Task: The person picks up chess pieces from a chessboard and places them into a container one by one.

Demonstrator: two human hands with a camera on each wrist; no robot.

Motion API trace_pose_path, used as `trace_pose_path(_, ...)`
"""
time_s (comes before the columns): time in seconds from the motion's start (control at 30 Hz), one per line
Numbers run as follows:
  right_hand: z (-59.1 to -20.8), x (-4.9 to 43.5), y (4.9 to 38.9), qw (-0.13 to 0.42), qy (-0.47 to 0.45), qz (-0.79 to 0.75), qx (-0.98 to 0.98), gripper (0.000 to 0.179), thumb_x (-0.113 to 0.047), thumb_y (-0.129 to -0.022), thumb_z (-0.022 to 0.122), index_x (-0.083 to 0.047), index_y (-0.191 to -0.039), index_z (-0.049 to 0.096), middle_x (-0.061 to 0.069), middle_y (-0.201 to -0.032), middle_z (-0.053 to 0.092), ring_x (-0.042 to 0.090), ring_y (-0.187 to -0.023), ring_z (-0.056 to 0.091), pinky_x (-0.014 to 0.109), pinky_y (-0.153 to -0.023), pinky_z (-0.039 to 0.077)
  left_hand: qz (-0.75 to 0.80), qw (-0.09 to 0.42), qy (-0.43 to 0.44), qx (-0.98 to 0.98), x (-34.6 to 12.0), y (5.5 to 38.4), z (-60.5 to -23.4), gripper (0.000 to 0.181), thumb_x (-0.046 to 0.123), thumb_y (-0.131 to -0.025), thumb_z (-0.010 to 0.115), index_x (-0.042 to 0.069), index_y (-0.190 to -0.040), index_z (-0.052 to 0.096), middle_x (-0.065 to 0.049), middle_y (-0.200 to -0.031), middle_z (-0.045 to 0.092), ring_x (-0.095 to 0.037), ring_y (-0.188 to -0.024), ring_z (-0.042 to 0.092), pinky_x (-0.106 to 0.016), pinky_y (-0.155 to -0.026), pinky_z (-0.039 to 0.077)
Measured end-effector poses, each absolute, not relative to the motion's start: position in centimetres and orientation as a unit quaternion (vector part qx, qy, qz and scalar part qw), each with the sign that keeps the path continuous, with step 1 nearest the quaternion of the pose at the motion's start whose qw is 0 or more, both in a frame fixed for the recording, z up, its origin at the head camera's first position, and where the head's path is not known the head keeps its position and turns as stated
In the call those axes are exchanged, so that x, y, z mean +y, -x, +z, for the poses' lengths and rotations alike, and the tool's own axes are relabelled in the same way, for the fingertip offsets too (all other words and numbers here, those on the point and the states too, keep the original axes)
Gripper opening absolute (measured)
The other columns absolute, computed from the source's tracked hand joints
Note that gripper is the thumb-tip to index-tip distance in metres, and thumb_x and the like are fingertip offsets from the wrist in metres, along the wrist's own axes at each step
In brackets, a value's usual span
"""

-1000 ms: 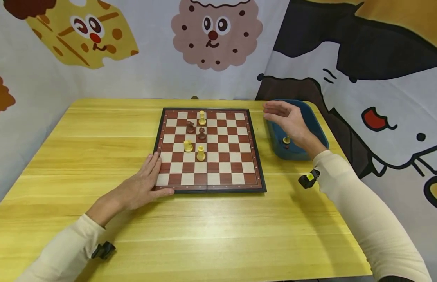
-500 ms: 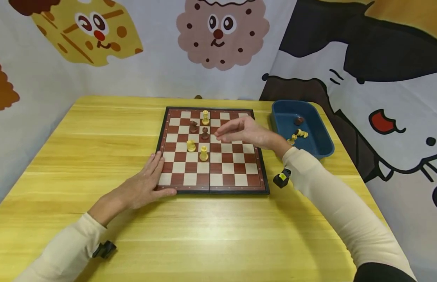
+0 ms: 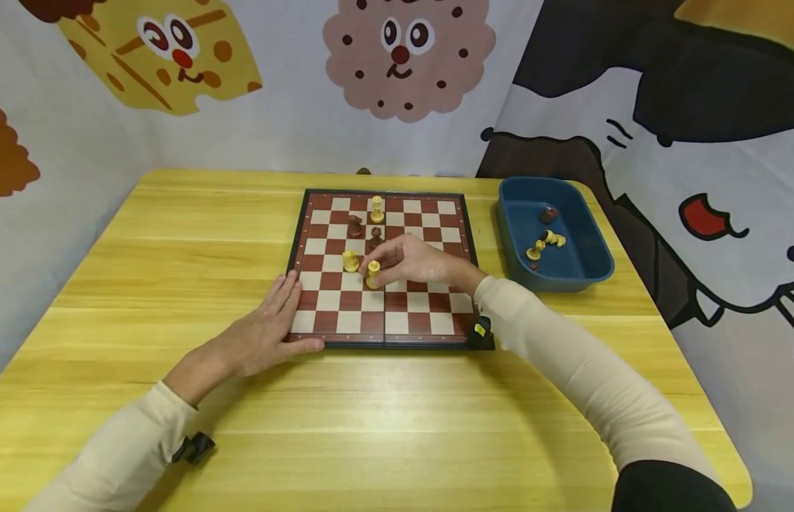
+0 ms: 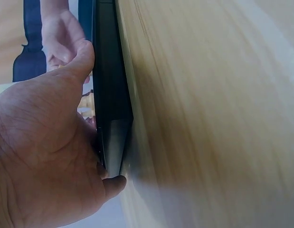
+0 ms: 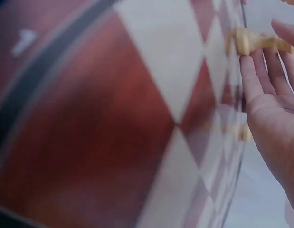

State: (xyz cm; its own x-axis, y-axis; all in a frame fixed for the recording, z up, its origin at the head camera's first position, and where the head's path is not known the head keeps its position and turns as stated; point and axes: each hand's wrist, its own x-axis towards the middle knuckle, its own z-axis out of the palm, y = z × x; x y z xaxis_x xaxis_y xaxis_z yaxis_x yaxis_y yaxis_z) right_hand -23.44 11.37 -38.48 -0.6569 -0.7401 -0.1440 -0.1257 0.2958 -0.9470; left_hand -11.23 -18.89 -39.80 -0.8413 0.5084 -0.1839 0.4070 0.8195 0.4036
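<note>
A folding chessboard (image 3: pixel 409 323) with brown and cream squares lies on the table. My left hand (image 3: pixel 259 334) rests against its near left corner, fingers straight along the left edge and thumb at the front edge. In the left wrist view that hand (image 4: pixel 52 137) touches the board's dark side (image 4: pixel 111 80). Near the board's middle, my right hand (image 3: pixel 416 259) pinches an upright pale yellow chess piece (image 3: pixel 373 276) between thumb and fingers. Close by stand a yellow knight (image 3: pixel 350 262), a dark knight (image 3: pixel 355 227), another dark piece (image 3: pixel 375 237) partly hidden, and a tall yellow piece (image 3: pixel 377 209) farther back.
A blue plastic bin (image 3: pixel 591 274) stands right of the board, with several yellow and dark chess pieces lying in it. The wooden table (image 3: pixel 371 427) meets a cartoon-printed cloth (image 3: pixel 294 128) at the back. Small black cameras sit on both wrists.
My right hand has moved left from over the blue bin to the board's middle and taken hold of the near yellow piece. My left hand stays at the board's corner.
</note>
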Motion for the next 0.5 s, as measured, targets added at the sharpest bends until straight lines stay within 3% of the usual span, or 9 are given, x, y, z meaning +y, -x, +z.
trace_pose_path(0.17, -38.91, 11.16, 23.19, 0.265, 0.273, -0.487, 0.786, 0.024, -0.019, -0.094, 0.077, -0.01, -0.116, 0.078, -0.005, -0.122, 0.071, 0.011, -0.12, 0.06, 0.033, -0.1, 0.049, 0.178, 0.139, -0.241, 0.944, -18.85, 11.34, -39.89, 0.11, 0.069, -0.097, 0.05, -0.009, -0.158, 0.004, -0.023, -0.166, -0.012, -0.04, -0.152, -0.006, -0.058, -0.118, 0.018)
trace_pose_path(0.5, -39.32, 11.35, 22.86, 0.276, 0.248, -0.514, 0.774, 0.028, -0.02, -0.095, 0.076, -0.01, -0.121, 0.077, -0.001, -0.116, 0.074, 0.015, -0.113, 0.066, 0.033, -0.098, 0.051, 0.193, 0.152, -0.238, 0.94, -18.83, 11.22, -39.96, 0.111, 0.068, -0.096, 0.052, -0.01, -0.158, 0.003, -0.023, -0.166, -0.014, -0.039, -0.152, -0.009, -0.059, -0.118, 0.016)
